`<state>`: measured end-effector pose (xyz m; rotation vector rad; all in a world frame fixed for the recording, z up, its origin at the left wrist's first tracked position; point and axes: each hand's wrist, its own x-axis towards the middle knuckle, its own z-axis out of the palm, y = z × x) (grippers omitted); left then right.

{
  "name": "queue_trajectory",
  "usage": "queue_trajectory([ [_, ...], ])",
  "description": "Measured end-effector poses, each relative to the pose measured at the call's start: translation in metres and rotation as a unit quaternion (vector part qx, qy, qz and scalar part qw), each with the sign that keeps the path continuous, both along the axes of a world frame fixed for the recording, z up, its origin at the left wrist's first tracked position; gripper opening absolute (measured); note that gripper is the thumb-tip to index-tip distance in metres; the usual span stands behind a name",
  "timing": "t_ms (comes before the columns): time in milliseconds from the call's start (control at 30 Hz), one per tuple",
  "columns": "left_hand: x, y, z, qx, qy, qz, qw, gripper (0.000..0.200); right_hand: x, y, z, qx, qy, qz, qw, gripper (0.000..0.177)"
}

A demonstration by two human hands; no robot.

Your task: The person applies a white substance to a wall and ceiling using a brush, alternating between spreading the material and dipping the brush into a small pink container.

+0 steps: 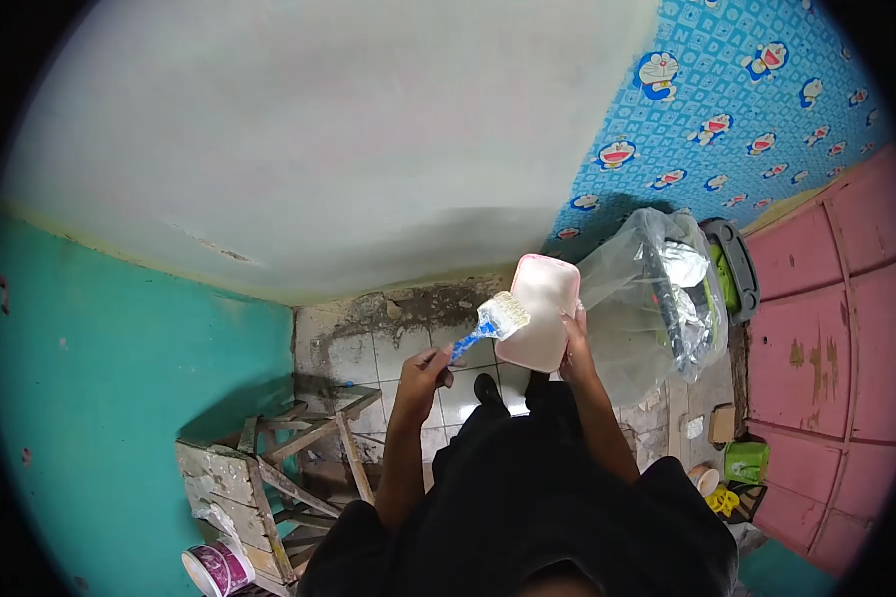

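Observation:
My left hand [424, 380] is closed around the blue handle of a paintbrush [500, 316], whose wide bristles are coated in white paint. The bristles overlap the left edge of a shallow rectangular plastic container [548, 289] with a pink rim and a whitish inside. On the container's right side, my right hand [575, 343] grips its edge and holds it up in front of my body. Before me rises a wall [348, 129] coated in white over most of its surface.
A rough wooden trestle [269, 468] stands at left, with a paint bucket [219, 569] beside it. Clear plastic sheeting [627, 269] drapes over things at right, before blue cartoon wallpaper [697, 129]. Farther right are a pink door [806, 318] and a green container [746, 462]. Dirt litters the tiled floor [403, 343].

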<state>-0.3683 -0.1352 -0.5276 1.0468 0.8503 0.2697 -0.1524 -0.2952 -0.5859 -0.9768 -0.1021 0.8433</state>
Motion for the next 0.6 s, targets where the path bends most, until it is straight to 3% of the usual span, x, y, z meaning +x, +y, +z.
queue_trajectory([
  [133, 0.017, -0.003, -0.017, 0.038, -0.018, -0.105, 0.994, 0.027, 0.028, 0.003, -0.003, -0.017, 0.019, -0.001, 1.000, 0.065],
  [233, 0.040, -0.003, -0.034, 0.031, -0.056, -0.058, 0.996, 0.024, 0.052, 0.008, 0.003, -0.024, -0.004, -0.010, 1.000, 0.066],
  [400, 0.098, 0.009, -0.079, 0.059, -0.011, 0.056, 0.997, 0.020, 0.105, 0.006, -0.026, -0.035, -0.029, -0.005, 0.999, 0.066],
  [600, 0.186, 0.045, -0.148, 0.201, 0.062, 0.167, 0.963, 0.022, 0.146, 0.001, -0.047, -0.088, -0.058, 0.029, 0.994, 0.065],
])
